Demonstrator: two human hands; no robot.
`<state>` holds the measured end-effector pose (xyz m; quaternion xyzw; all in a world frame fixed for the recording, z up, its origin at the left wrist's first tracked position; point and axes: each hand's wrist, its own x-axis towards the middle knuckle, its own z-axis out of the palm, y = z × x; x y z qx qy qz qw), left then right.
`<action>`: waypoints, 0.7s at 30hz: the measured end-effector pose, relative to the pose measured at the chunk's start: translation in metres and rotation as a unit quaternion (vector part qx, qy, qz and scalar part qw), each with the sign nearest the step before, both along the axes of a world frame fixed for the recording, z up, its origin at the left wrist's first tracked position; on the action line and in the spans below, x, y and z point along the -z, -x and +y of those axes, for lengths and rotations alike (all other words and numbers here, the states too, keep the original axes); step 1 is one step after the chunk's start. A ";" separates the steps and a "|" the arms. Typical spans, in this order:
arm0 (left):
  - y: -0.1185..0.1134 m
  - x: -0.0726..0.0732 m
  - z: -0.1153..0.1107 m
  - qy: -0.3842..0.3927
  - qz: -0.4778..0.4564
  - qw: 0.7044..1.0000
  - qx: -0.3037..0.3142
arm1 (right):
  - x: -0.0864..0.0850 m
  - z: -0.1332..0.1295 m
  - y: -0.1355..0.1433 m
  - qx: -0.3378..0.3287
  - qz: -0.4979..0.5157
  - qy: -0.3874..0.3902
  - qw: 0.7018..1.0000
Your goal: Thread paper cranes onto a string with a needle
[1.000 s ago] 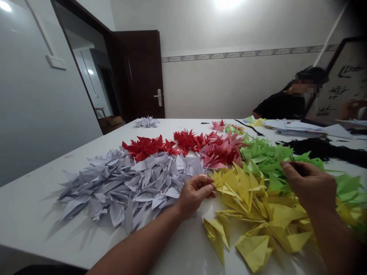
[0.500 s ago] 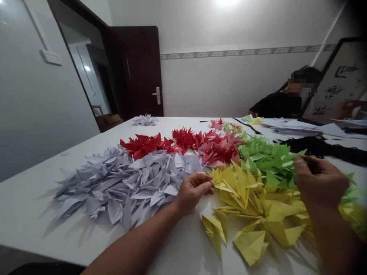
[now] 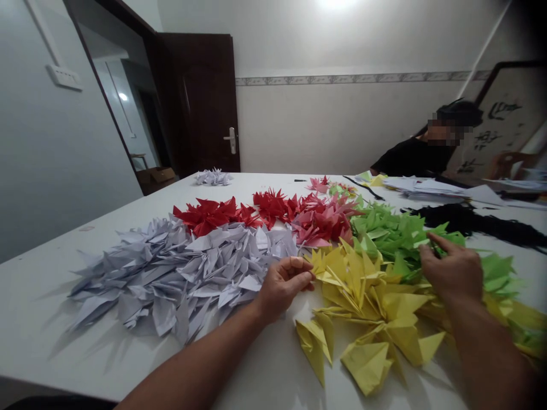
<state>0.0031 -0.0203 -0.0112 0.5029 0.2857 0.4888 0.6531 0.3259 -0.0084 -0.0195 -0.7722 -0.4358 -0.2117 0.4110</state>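
Note:
My left hand is closed in a pinch at the left edge of the yellow folded papers; what its fingertips hold is too small to make out. My right hand is over the right part of the green folded papers, with index finger and thumb a little apart and nothing clear between them. White folded papers lie in a large heap left of my left hand. Behind them are red folded papers and pink ones.
The white table bears a small white cluster at the back, paper sheets and black strings at the right. A person in black sits beyond the far right side. A dark door stands behind.
My right hand has moved left and slightly down over the green papers, and its index finger is now stretched out more. My left hand keeps its pinch. The view has shifted slightly.

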 end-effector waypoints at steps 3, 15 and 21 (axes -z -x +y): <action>0.000 0.000 0.000 -0.002 -0.003 1.000 0.001 | -0.003 0.000 0.002 0.020 0.066 0.089 0.994; 0.000 0.001 0.000 0.011 -0.007 1.000 0.008 | 0.000 0.004 0.003 -0.013 0.106 0.150 0.983; -0.001 0.001 -0.001 0.011 -0.008 1.000 0.011 | 0.009 0.010 -0.007 -0.037 0.088 0.153 0.984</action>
